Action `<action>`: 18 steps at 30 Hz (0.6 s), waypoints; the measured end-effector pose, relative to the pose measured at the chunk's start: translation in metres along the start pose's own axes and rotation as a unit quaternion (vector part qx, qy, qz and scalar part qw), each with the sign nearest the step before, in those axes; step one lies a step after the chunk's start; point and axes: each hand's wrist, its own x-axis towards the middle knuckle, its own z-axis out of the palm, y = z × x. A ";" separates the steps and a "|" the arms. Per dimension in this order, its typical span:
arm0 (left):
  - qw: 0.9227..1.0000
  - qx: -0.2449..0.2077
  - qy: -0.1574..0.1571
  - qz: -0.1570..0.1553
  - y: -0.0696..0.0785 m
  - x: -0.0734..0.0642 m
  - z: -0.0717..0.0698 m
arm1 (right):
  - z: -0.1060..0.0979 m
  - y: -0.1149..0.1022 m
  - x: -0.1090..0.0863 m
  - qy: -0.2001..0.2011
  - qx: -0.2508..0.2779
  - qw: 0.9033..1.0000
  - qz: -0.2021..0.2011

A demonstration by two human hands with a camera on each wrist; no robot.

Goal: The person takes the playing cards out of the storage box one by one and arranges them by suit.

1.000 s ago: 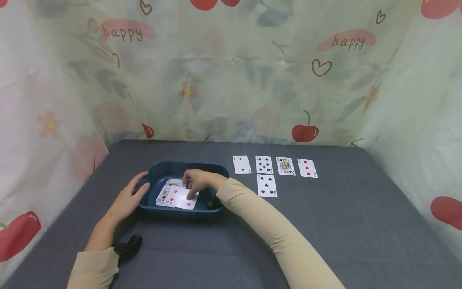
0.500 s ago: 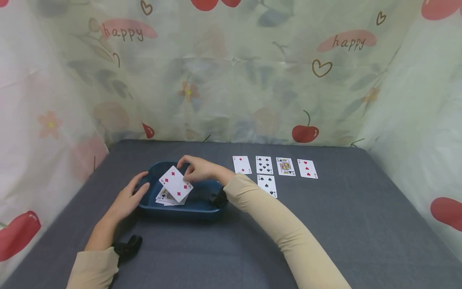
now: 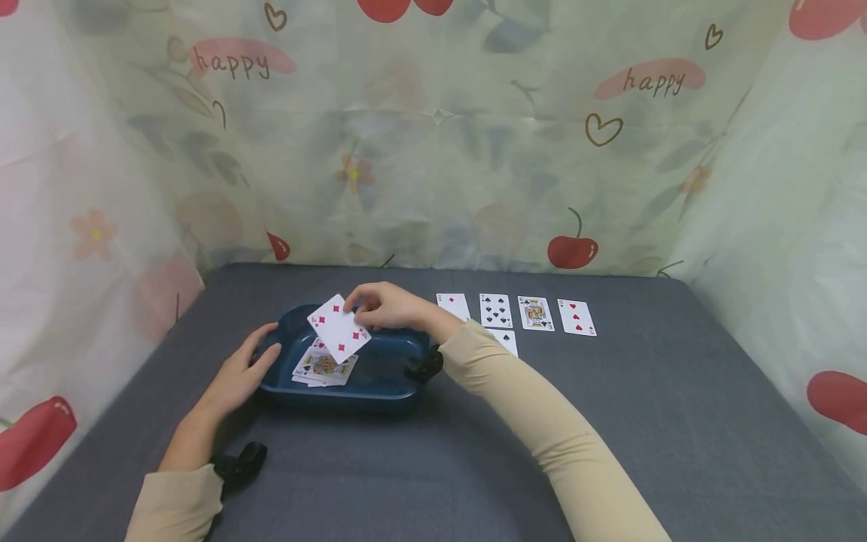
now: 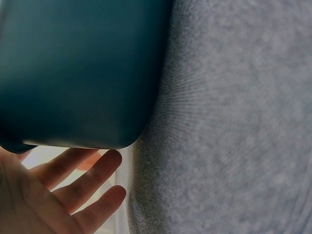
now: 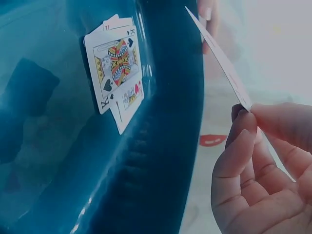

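My right hand [image 3: 393, 307] pinches a four of diamonds card [image 3: 336, 331] between thumb and fingertips, face visible and tilted, above the dark blue tray [image 3: 345, 403]. In the right wrist view this card shows nearly edge-on. Below it, a small pile of face-up cards lies on the tray's floor, with a king of spades [image 5: 114, 66] on top and a red heart face card [image 5: 130, 100] partly showing under it. At the tray's left end rests my left hand [image 3: 233, 380], its thumb at the rim; in the left wrist view, several relaxed fingers [image 4: 90, 180] spread beside the outer wall.
Right of the tray, a row of face-up cards lies on the grey cloth [image 3: 677, 406]: a two of diamonds [image 3: 450, 305], a seven of spades [image 3: 495, 310], a king [image 3: 536, 313] and a three of hearts [image 3: 576, 317]. Below the seven, a five of spades [image 3: 505, 340] is partly hidden by my sleeve.
My right hand has picked the four of diamonds off the pile and lifted it up, then slightly right, uncovering the king of spades. The left hand has stayed in place at the tray.
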 end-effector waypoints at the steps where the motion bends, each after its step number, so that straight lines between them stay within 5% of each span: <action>1: 1.000 0.000 0.001 0.000 0.000 0.000 0.000 | -0.001 0.001 -0.001 0.004 0.003 1.000 0.000; 18: 1.000 -0.003 0.000 -0.001 0.001 -0.001 0.001 | -0.026 0.018 -0.034 0.047 0.030 0.998 0.006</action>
